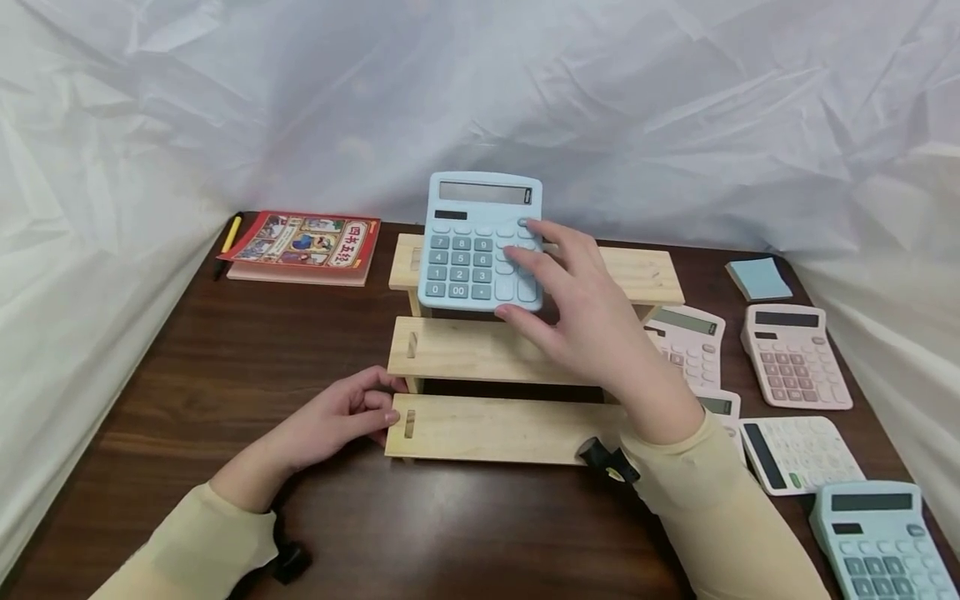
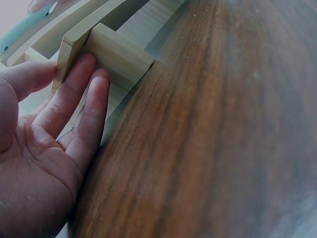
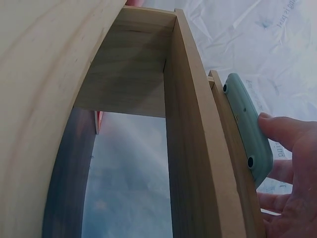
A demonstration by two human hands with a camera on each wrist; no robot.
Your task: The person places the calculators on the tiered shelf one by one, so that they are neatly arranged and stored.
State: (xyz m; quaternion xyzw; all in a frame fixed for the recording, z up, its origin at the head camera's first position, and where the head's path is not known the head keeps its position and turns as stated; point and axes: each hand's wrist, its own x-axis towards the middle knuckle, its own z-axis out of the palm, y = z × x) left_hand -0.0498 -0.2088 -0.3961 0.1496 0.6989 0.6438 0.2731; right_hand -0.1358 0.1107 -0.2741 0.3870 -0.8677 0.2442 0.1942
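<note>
A light blue calculator (image 1: 457,225) leans face up on the top step of a three-step wooden stand (image 1: 480,429), its lower edge over the front of that step. The fingertips of my right hand (image 1: 592,317) lie on its keys at the right side, with the thumb at the lower edge. Beside the calculator's thick edge, that thumb shows in the right wrist view. At the stand's left end, my left hand (image 1: 337,417) pinches the lowest board (image 2: 74,44) between thumb and fingers.
At the right, a pink calculator (image 1: 798,358), a white calculator (image 1: 802,454) and another blue calculator (image 1: 873,542) lie on the dark table (image 1: 450,533). Blue paper (image 1: 759,278) lies behind them. A red book (image 1: 307,246) and a yellow-black pen (image 1: 231,236) are at back left.
</note>
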